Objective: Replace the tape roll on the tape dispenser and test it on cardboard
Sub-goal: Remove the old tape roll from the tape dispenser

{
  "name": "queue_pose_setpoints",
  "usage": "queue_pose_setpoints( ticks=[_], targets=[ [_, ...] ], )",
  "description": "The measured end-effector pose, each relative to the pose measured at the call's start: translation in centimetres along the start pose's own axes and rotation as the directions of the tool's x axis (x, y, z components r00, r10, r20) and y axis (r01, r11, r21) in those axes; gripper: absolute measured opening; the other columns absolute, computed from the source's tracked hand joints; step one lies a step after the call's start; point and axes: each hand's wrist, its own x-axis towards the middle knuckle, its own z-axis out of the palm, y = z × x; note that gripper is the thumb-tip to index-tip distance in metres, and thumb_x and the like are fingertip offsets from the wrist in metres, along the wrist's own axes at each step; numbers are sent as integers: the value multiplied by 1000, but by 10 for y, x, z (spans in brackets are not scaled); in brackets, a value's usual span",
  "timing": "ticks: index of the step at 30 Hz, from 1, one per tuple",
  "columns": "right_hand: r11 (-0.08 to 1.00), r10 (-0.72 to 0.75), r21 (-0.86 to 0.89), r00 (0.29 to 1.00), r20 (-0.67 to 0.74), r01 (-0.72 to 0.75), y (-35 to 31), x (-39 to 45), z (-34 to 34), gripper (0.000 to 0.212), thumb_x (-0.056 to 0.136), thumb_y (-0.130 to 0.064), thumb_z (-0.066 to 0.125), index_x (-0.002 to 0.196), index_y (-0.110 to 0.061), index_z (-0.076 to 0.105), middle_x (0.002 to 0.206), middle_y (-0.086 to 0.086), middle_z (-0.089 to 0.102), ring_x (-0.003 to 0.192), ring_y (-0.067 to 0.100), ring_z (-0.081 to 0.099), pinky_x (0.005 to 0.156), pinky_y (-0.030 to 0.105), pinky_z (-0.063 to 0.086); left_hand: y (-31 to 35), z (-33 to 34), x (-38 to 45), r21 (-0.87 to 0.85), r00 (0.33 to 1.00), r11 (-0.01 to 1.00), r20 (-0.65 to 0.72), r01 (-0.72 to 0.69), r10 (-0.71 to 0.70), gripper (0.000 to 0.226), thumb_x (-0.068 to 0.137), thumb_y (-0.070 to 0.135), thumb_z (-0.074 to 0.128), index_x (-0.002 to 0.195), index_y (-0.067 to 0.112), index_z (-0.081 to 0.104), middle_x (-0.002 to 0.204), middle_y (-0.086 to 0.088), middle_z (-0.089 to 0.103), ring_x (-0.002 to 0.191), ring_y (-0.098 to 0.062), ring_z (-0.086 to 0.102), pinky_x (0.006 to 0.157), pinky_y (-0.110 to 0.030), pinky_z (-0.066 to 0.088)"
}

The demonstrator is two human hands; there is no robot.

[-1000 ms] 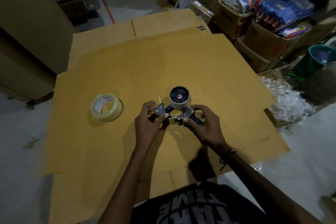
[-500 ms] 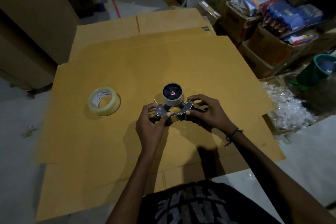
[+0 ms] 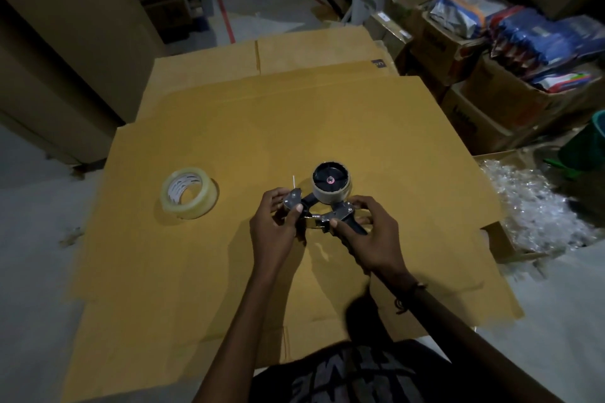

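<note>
Item: tape dispenser [image 3: 322, 206], hand-held type, dark body with metal plates. Location: lying on its side on the cardboard sheet [image 3: 360, 114], about midway across and toward the near edge. Its hub carries a spent roll [image 3: 331, 186], a pale core with little or no tape visible on it, open face up.

Item: left hand [image 3: 273, 226]. Fingers closed on the dispenser's front end, thumb pressed on the metal plate there.

Item: right hand [image 3: 370, 235]. Fingers wrapped around the handle end, thumb resting on the metal bracket beside the hub.

Item: fresh tape roll [image 3: 189, 192], clear, white-printed core. Lying on its side on the cardboard sheet toward the left edge, well apart from both hands, untouched.

Item: stacked cartons [image 3: 491, 75] with packaged goods, beyond the sheet's right edge; not in use.

Step in hand, as judged: steadying the dispenser so the old core can come off the hub. Task stands early; nothing has yet been swapped or tested.

Handling notes: keep the right hand firm on the handle so the body does not skid across the sheet. Lift the core straight up along the hub axis, not at an angle, lest it bind. Keep the left fingers clear of the cutter edge at the front; its exact position is too dark to make out. Fetch the fresh roll only once the hub is bare.
</note>
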Motion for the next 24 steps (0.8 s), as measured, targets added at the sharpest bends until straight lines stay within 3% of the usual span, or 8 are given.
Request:
queue_pose_setpoints(
  ticks=[3,6,9,14,18,21,24],
  targets=[
    [998,58,-10,998,36,-58,2,1,-1,63,77,-72,76,124,-33,62,117,-10,71,95,21,75,75,45,64,0,0,4,4,1000,1000,-2,4,-4,33,91,20,81,118,33,67,119,23,70,111,0,66,85,-25,52],
    [999,-3,-40,1000,-26,2,-2,3,-3,55,80,-68,78,119,-30,68,116,-8,71,104,15,71,83,46,63,4,1,8,0,1000,1000,6,9,-9,32,90,20,81,116,32,66,123,18,70,112,-10,67,87,-29,54],
    [988,-116,-113,991,-64,108,-14,11,-11,51,83,-56,85,123,-29,70,115,-6,68,106,11,66,84,38,60,4,-2,16,-30,999,1000,49,2,-1,34,91,18,82,120,27,66,123,10,72,112,-9,70,89,-29,57],
    [887,-323,-356,946,-25,293,-37,31,-26,49,78,-52,88,122,-37,71,124,-10,62,88,12,70,62,30,56,16,-14,29,-68,998,997,51,-30,34,30,93,28,81,118,25,64,121,13,70,116,-8,68,84,-19,51],
    [840,-310,-468,951,5,276,-49,35,-23,67,72,-45,94,131,-34,65,134,-4,58,83,22,75,60,23,45,34,-18,37,-109,997,993,52,-47,53,41,93,35,80,129,30,61,133,13,67,120,-7,66,85,-20,47],
    [845,-268,-476,963,15,242,-53,31,-14,86,68,-44,96,143,-28,57,144,0,55,90,25,75,65,25,48,44,-18,37,-112,992,990,82,-82,92,53,93,42,79,141,36,56,140,15,63,118,-1,65,89,-21,52],
    [831,-273,-501,962,13,242,-51,24,-5,80,69,-50,90,139,-25,60,141,-4,62,99,25,75,71,31,55,51,-18,37,-113,993,990,74,-82,91,54,94,44,78,143,40,55,138,17,61,115,-3,66,83,-19,52]
  ],
)
